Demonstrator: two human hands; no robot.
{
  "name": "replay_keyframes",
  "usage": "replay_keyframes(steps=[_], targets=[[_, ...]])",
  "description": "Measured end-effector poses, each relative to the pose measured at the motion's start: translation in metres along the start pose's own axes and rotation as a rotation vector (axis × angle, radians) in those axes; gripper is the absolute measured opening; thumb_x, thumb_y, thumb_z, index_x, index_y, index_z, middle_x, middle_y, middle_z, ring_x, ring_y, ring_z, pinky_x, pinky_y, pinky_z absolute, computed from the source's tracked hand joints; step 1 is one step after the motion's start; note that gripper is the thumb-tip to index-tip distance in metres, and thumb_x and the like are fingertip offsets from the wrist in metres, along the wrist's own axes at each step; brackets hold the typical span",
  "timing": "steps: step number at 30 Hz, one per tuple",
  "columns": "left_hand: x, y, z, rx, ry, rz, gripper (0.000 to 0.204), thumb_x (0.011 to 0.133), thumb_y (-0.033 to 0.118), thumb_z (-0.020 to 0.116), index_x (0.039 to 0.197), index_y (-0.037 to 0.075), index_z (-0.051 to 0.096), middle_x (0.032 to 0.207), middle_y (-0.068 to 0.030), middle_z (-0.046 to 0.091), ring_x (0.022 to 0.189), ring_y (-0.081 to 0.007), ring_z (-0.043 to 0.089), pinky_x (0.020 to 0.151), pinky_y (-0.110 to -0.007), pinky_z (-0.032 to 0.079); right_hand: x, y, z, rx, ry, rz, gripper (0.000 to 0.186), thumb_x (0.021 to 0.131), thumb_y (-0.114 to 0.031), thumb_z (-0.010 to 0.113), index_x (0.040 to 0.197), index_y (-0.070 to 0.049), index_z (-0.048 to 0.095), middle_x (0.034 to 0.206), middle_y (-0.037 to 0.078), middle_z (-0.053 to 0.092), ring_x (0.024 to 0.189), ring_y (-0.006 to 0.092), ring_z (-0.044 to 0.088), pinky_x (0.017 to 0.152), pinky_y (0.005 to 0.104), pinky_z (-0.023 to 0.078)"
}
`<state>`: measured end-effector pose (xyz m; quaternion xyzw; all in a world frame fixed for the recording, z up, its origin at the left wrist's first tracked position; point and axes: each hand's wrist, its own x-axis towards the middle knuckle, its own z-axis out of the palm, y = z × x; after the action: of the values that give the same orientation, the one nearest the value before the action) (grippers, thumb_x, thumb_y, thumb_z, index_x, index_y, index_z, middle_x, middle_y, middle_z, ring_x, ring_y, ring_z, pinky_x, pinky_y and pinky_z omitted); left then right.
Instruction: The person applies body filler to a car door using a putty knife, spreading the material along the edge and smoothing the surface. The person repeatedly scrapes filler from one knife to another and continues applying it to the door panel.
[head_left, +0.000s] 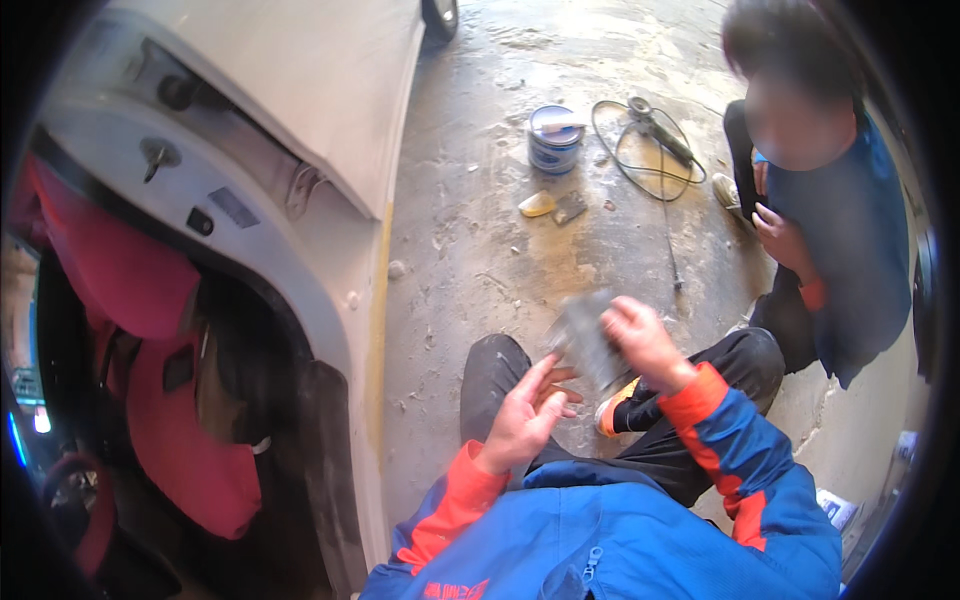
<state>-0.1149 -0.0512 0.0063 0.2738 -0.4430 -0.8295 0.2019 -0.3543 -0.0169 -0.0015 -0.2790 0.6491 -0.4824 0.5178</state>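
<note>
My right hand is closed on a grey flat piece, roughly rectangular and smeared by motion, so its exact kind does not show. It hangs over the floor in front of my knees. My left hand is just beside the lower left edge of that piece, its fingers stretched out and apart. Whether the left fingertips touch the edge I cannot tell. Beyond my hands, a yellowish piece and a small dark flat piece lie side by side on the concrete.
A blue can with a pale thing on top stands ahead. Right of it lies a power tool with a looped cord. Another person crouches at the right. On my left is a pale vehicle body with an open doorway and red seats.
</note>
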Motion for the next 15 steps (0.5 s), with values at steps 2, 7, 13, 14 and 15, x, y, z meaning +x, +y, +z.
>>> replay_keyframes(steps=[2,7,13,14,15], targets=[[-0.010,-0.004,-0.006,0.038,0.032,-0.031,0.058,0.104,0.005,0.052,0.158,0.000,0.031,0.122,-0.0114,0.067,0.098,-0.0152,0.065,0.084,-0.029,0.056,0.020,-0.007,-0.039,-0.157,0.191,-0.091,0.020,0.104,-0.024,0.061,0.096,-0.006,0.062,0.085,-0.004,0.056,0.076,0.0071,0.051,0.068,0.0273,0.045],[-0.043,-0.038,-0.039,0.317,0.278,-0.137,0.037,0.104,0.008,0.056,0.140,0.000,0.059,0.091,-0.0039,0.072,0.076,-0.0099,0.063,0.072,-0.025,0.053,0.075,-0.013,-0.137,0.097,0.420,-0.066,0.058,0.103,-0.024,0.064,0.147,0.008,0.045,0.136,0.009,0.061,0.123,0.0154,0.057,0.108,0.0293,0.042],[-0.092,-0.058,-0.067,0.535,0.524,-0.114,0.032,0.103,0.008,0.058,0.134,0.001,0.065,0.086,-0.0021,0.070,0.080,-0.0078,0.062,0.077,-0.024,0.052,0.111,-0.003,-0.197,0.330,0.438,-0.040,0.050,0.100,-0.006,0.063,0.143,0.010,0.045,0.124,0.008,0.062,0.116,0.0164,0.059,0.108,0.0284,0.041],[-0.097,-0.057,-0.069,0.563,0.546,-0.101,0.036,0.100,0.008,0.063,0.135,0.002,0.064,0.089,-0.0031,0.073,0.085,-0.0094,0.065,0.080,-0.024,0.053,0.113,-0.001,-0.201,0.377,0.447,-0.046,0.051,0.099,-0.004,0.062,0.144,0.009,0.042,0.125,0.009,0.062,0.116,0.0170,0.059,0.107,0.0284,0.042],[-0.103,-0.056,-0.070,0.544,0.581,-0.137,0.036,0.099,0.008,0.064,0.135,0.003,0.065,0.089,-0.0050,0.073,0.084,-0.0103,0.066,0.079,-0.026,0.054,0.115,0.000,-0.203,0.422,0.519,-0.062,0.053,0.098,-0.001,0.061,0.145,0.009,0.040,0.126,0.010,0.062,0.117,0.0177,0.059,0.107,0.0283,0.043]])
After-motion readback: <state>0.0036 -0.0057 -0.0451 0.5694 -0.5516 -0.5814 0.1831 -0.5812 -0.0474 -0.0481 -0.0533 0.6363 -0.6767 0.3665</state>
